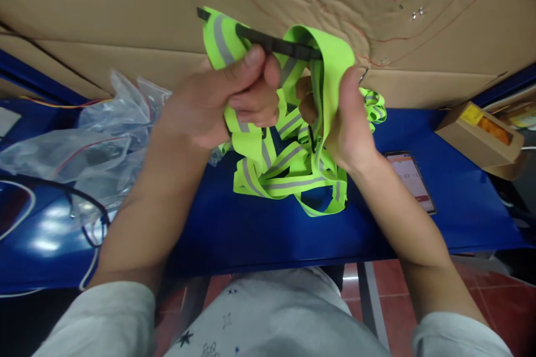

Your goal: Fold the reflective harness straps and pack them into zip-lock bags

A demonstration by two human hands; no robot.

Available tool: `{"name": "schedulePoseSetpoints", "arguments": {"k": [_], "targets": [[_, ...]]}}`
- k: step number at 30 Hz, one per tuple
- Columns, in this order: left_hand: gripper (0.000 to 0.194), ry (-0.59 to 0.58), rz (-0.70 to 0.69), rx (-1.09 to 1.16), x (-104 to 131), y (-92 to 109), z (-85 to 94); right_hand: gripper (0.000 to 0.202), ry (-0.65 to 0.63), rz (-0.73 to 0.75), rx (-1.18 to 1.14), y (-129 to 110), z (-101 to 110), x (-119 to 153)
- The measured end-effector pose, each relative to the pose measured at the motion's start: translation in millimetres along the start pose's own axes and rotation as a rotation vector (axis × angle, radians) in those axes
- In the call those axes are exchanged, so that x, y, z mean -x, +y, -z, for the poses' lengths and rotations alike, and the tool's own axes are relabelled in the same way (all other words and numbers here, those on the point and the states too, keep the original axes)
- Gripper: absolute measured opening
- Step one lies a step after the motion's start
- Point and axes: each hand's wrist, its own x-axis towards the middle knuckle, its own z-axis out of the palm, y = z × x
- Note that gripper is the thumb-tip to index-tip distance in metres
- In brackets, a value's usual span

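A neon-yellow reflective strap [288,184] with a grey stripe hangs in loops between my hands, its lower folds over the blue table. My left hand [247,89] is closed on one part of it, with thumb and fingers pinched near a black buckle strip [276,44]. That black strip runs across the upper loops toward the right. My right hand [352,117] is wrapped around another loop, thumb in front and fingers partly hidden behind the band. Behind my right hand lies more of the same yellow strap [374,106].
Clear plastic zip bags [104,134] are heaped on the left of the blue table [259,240], near black and white cables [92,206]. On the right lie a phone [410,181] and a cardboard box [481,134] with orange contents. A brown cardboard panel [146,5] stands behind.
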Motion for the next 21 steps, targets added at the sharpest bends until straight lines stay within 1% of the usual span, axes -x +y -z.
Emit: {"name": "schedulePoseSetpoints", "arguments": {"k": [2, 4, 6, 7, 8, 10, 12, 14, 16, 19, 21], "targets": [[0.03, -0.041, -0.02, -0.003, 2, 4, 5.4, 0.057, -0.053, 0.001, -0.163, -5, 8, -4], [0.032, -0.058, -0.021, -0.012, 4, 7, 10.8, 0.043, -0.095, 0.004, -0.31, -6, 15, -8], [0.032, -0.029, -0.036, -0.058, 7, 9, 14.1, 0.024, -0.141, 0.019, -0.382, -4, 22, -10], [0.035, 0.006, -0.043, -0.109, 9, 8, 14.7, 0.02, -0.181, 0.025, -0.396, -2, 25, -10], [0.038, 0.058, -0.063, -0.176, 11, 8, 14.5, 0.02, -0.235, 0.025, -0.404, 1, 27, -10], [0.045, 0.147, -0.089, -0.312, 14, 6, 11.7, 0.026, -0.364, 0.013, -0.427, 5, 30, -8], [0.045, 0.16, -0.067, -0.34, 16, 3, 6.3, 0.031, -0.474, -0.018, -0.435, 8, 31, -6], [0.042, 0.137, -0.04, -0.28, 17, 1, -0.2, 0.034, -0.542, -0.055, -0.414, 8, 32, -5], [0.04, 0.124, -0.061, -0.274, 16, -1, -6.0, 0.036, -0.546, -0.073, -0.378, 9, 35, -5], [0.039, 0.157, -0.165, -0.397, 12, -1, -10.2, 0.039, -0.475, -0.057, -0.328, 9, 40, -7], [0.038, 0.155, -0.168, -0.421, 9, 0, -9.2, 0.038, -0.428, -0.033, -0.288, 7, 44, -7]]}}
